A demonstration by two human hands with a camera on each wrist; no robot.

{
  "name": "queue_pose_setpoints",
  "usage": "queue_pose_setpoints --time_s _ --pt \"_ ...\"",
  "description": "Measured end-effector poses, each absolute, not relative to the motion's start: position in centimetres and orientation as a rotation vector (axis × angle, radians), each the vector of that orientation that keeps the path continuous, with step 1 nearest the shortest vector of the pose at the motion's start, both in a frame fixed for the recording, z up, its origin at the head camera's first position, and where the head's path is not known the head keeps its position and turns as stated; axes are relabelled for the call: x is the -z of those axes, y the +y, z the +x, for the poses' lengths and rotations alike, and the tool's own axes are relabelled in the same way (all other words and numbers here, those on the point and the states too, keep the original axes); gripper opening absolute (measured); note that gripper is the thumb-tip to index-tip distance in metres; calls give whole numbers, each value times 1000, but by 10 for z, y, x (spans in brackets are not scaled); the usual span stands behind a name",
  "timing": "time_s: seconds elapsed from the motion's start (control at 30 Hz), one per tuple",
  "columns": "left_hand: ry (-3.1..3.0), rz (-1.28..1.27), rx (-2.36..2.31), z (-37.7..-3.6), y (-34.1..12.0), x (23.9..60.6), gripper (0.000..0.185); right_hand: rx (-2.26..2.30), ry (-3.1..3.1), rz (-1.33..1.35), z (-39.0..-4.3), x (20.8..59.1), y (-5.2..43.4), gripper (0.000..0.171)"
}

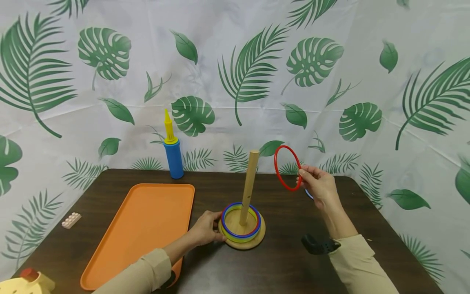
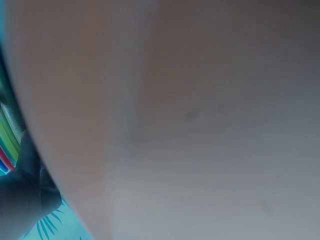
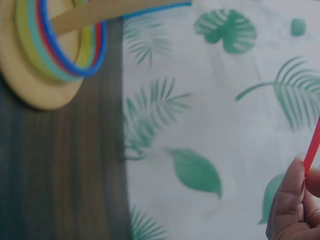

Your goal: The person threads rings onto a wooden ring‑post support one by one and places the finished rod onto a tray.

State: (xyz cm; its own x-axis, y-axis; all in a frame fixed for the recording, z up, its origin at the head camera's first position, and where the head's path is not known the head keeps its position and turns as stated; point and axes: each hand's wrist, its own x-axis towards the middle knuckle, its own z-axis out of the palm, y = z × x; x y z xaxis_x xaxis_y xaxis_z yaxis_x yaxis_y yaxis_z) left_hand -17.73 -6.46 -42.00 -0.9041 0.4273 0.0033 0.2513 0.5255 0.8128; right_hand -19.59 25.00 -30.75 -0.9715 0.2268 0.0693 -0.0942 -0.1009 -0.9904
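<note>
In the head view, my right hand pinches a thin red ring between thumb and fingertips, raised upright to the right of a wooden post. The post stands on a round wooden base. Around its foot lie several stacked rings, with a blue ring on top. My left hand holds the base's left edge, thumb in front and fingers behind. In the right wrist view, only a short piece of the red ring shows. A pale blur covers most of the left wrist view.
An orange tray lies to the left. A blue and yellow hand pump stands at the back edge. Another blue ring is partly hidden behind my right hand. A pink block and a yellow toy sit far left.
</note>
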Motion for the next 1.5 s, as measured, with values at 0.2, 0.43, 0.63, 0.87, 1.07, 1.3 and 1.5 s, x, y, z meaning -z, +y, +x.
queue_pose_setpoints --time_s 0.2,0.43,0.63,0.87,1.07,1.3,1.5 --pt "2574 560 -1304 -177 -64 420 77 -2218 -1916 -75 -189 292 237 6" --pt "2577 563 -1303 -177 -64 420 77 -2203 -1919 7 -185 279 221 6" --pt "2579 581 -1301 -177 -65 420 77 -2200 -1913 90 -185 275 210 11" --pt "2584 565 -1298 -177 -65 419 76 -2174 -1960 124 -188 273 200 10" --pt "2592 549 -1290 -177 -64 418 75 -2162 -1999 159 -190 273 193 4" --pt "2595 555 -1284 -177 -65 417 75 -2158 -2041 177 -191 275 187 5" --pt "2587 565 -1282 -178 -65 417 75 -2168 -2049 171 -192 279 183 4"
